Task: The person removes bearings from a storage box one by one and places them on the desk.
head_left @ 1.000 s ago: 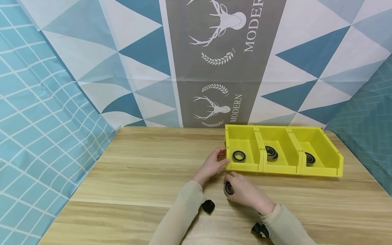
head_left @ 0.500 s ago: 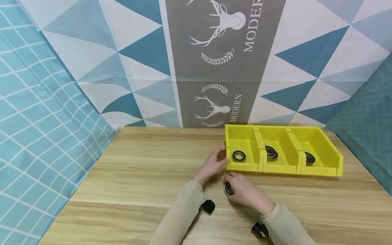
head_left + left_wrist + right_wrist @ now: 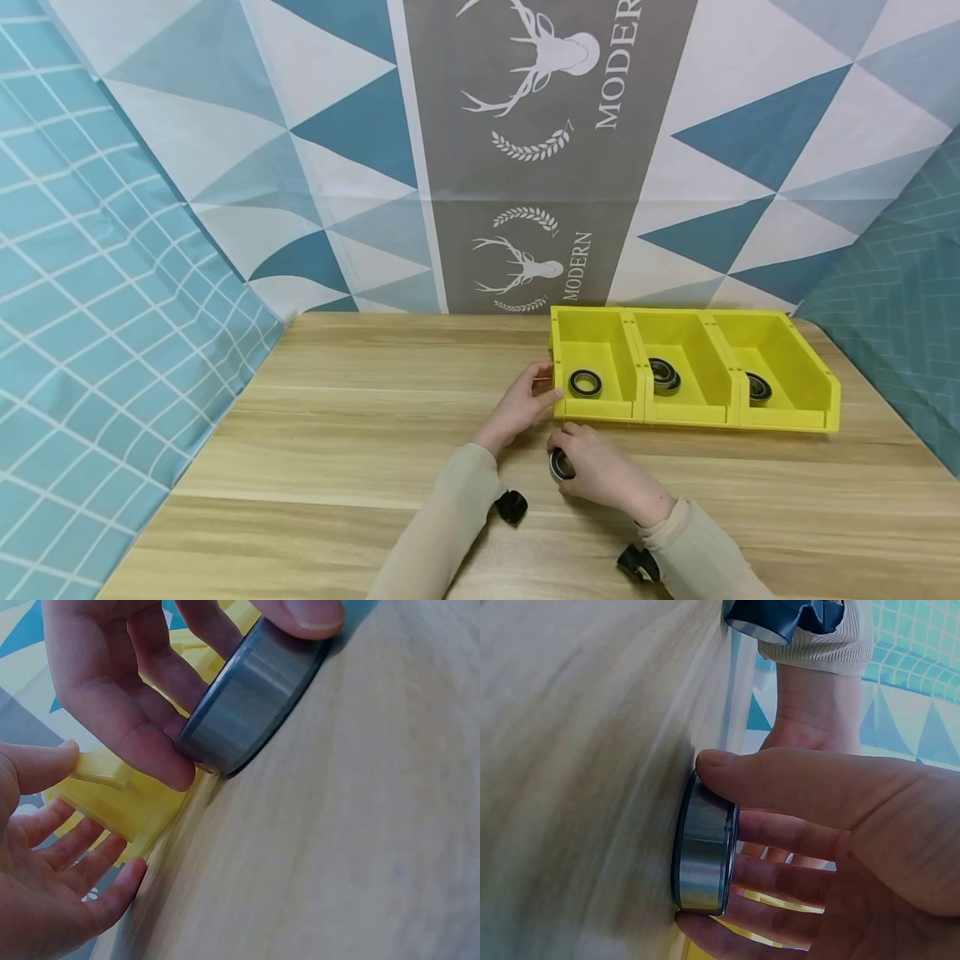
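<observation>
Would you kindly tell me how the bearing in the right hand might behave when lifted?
The bearing looks metallic, so it is probably stiff and rather heavy for its size. Its side is smooth and shiny, perhaps slippery. Being round, it could roll on edge.

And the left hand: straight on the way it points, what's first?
Most likely the outer side of the leftmost yellow bin; the left hand is right beside it, exact finger contact unclear.

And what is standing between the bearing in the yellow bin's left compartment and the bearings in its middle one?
A yellow divider wall, partly hiding the middle bearings; the head view shows this.
</observation>
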### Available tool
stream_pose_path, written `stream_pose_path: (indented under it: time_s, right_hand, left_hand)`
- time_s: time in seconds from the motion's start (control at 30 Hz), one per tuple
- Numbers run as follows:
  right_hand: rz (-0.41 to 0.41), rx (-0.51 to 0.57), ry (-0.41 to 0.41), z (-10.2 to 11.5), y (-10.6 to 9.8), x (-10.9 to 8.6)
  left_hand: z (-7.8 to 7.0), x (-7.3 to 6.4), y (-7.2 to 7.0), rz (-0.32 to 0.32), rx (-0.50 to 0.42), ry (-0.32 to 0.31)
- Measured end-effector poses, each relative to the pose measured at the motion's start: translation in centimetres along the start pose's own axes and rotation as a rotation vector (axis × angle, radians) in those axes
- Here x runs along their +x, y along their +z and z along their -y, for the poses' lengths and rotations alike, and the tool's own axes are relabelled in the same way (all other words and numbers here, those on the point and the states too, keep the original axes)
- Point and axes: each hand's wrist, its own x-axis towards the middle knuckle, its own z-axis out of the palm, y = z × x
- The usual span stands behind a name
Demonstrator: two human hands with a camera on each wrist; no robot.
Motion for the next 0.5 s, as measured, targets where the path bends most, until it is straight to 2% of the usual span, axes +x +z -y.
stream_pose_path:
  time_s: [0.5]
  right_hand:
    - [0.005,0.005,-0.013,0.03,-0.04,-0.12]
  left_hand:
    - [0.28,0.0,0.07,0.003,-0.027,0.007]
